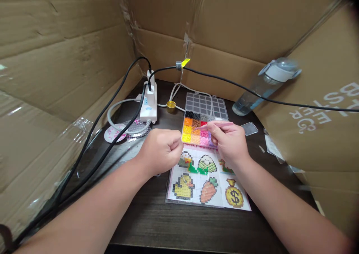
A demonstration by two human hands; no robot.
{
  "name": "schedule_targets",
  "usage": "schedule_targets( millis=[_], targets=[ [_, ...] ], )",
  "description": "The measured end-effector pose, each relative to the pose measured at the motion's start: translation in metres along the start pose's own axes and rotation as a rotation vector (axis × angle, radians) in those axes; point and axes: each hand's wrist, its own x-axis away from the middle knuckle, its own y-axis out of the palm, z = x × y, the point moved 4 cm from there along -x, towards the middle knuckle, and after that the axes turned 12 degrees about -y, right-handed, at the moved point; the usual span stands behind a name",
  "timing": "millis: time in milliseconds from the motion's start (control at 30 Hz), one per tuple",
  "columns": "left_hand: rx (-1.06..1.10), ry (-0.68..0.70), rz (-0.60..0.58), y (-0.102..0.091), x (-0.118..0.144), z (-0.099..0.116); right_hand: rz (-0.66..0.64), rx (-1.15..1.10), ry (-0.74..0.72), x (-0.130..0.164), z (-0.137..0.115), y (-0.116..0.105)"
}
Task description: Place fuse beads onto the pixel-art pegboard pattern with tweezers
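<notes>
Right hand: your right hand (229, 140) pinches a slim pink tool (202, 127) between thumb and fingers.
Pink tool: its thin tip points toward the table's left edge, over the bead box; you cannot tell from here whether it touches a bead.
Left hand: your left hand (162, 151) is curled with thumb and fingers pressed together, just beside the box's near left corner; whether anything is inside cannot be told.
Bead box: the bead box (187, 129) lies around the middle of the table (168, 226), its compartments filled with black, orange, yellow, red, pink and other beads.
Lid: the clear gridded lid (206, 103) lies open on the box's far side, toward the table's far edge.
Pattern sheet: the pattern sheet (244, 206) lies between the box and the table's near edge, showing a duck, a carrot and a money bag.
Green beads: a cluster of green beads (193, 169) sits over the sheet's upper left part.
Toward the far left corner: a white power strip (148, 112), a gold cup (171, 106) and a round dish (107, 135) with pink bits.
Toward the far right corner: a clear bottle (254, 91); nearer, a small clear tray (249, 128).
</notes>
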Motion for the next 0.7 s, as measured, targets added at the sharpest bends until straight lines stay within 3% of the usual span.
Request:
schedule_targets(
  millis=[200,333,467,567,700],
  targets=[
    [-0.003,-0.016,-0.001,-0.001,0.0,-0.001,0.114,0.153,-0.04,-0.016,0.006,0.016],
    [0.018,-0.013,-0.004,0.0,0.001,-0.001,0.148,0.16,-0.06,-0.012,0.0,0.004],
    [0.029,-0.009,-0.006,0.002,0.002,-0.001,0.037,0.121,-0.001,0.002,-0.01,-0.006],
    [0.021,-0.007,-0.007,0.003,0.001,-0.001,-0.092,0.099,0.035,0.019,-0.013,-0.001],
    [0.009,-0.007,-0.012,0.003,0.001,-0.001,-0.142,0.057,0.025,0.039,-0.01,0.008]
  ],
)
